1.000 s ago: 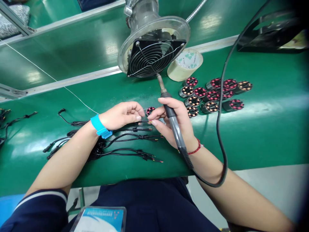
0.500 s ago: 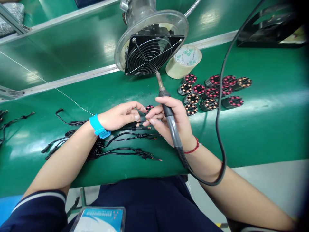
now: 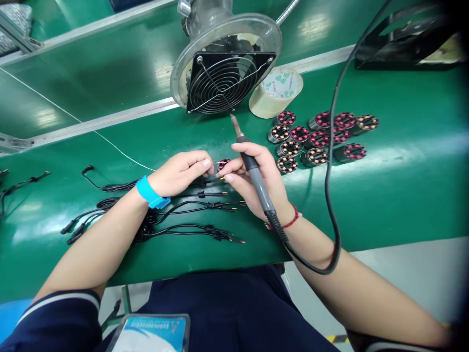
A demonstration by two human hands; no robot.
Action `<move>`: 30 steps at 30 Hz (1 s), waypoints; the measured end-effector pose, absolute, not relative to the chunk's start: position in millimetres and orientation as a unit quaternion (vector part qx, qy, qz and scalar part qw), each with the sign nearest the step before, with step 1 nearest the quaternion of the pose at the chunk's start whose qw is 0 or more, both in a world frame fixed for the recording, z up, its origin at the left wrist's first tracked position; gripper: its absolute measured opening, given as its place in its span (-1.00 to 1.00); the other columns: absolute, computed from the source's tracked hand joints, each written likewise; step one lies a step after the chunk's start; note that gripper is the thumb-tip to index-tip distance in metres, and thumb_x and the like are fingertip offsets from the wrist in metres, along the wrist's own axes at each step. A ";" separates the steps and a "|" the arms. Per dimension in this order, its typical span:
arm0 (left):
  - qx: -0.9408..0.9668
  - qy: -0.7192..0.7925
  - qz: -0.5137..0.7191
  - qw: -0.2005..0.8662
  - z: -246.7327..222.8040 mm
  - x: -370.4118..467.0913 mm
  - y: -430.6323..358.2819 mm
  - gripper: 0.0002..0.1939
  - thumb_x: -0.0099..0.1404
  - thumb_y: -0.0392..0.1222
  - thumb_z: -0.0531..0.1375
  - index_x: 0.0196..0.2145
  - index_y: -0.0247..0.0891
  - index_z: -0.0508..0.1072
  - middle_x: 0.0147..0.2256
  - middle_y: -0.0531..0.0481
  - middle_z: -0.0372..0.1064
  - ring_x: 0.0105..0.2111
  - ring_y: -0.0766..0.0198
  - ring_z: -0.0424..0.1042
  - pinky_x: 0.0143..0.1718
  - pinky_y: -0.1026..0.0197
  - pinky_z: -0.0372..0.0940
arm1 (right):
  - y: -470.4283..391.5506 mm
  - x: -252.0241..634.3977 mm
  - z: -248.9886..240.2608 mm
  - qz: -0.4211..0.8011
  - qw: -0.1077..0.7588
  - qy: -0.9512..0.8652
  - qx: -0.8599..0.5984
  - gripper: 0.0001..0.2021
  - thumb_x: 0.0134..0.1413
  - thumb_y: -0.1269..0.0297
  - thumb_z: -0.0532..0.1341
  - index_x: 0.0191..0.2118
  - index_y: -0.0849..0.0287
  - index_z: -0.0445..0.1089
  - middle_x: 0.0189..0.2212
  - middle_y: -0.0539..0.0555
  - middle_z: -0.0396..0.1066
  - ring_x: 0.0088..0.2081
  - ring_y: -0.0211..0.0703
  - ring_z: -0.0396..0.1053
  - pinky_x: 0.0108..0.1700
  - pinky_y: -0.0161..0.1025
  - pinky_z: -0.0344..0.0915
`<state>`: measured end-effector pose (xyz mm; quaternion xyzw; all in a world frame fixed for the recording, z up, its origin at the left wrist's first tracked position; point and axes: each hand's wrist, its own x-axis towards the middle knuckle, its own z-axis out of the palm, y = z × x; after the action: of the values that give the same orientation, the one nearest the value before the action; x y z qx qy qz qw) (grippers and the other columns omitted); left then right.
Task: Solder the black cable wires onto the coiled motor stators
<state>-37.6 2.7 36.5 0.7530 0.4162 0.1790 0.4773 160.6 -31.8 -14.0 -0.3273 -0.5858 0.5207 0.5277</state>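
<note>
In my right hand (image 3: 262,178) is a soldering iron (image 3: 253,171), its metal tip pointing up and away towards the fan. The thumb and fingertips of that hand also pinch the end of a black cable (image 3: 214,181) with a small yellow wire tip. My left hand (image 3: 183,171), wearing a blue wrist strap, is closed just to the left, thumb pressed on the curled fingers. A thin solder wire (image 3: 122,159) runs from the upper left to this hand, and a short end shows past its fingers. Behind the fingertips sits a small round coil part (image 3: 223,164), partly hidden.
More black cables (image 3: 190,229) with bare coloured ends lie below my left hand. Several round coil parts (image 3: 317,157) stand at the right, near a tape roll (image 3: 274,95). A fume extractor fan (image 3: 223,85) hangs ahead. The iron's cord (image 3: 330,186) loops over my right forearm.
My left thumb has lifted away from the black cable and now rests against the curled fingers. My right fingertips keep the cable end. The iron's tip has shifted slightly left.
</note>
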 end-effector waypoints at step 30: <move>0.855 0.374 -0.048 0.356 38.4 -31.6 -10.9 -0.86 0.22 -0.20 0.25 -0.26 -0.28 0.44 -0.21 -0.05 0.38 -0.27 0.24 0.36 -0.25 0.23 0.22 | -29.1 166.5 -12.6 0.411 0.553 -0.613 -0.387 -0.63 0.18 0.30 0.25 0.07 -0.12 0.23 -0.32 -0.03 0.44 -0.32 -0.19 0.48 -0.27 -0.17 0.47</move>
<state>-31.6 -10.9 38.4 0.8548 0.3744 -0.0483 0.3561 166.5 -29.1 -12.6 -0.3874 -0.6130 0.4107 0.5527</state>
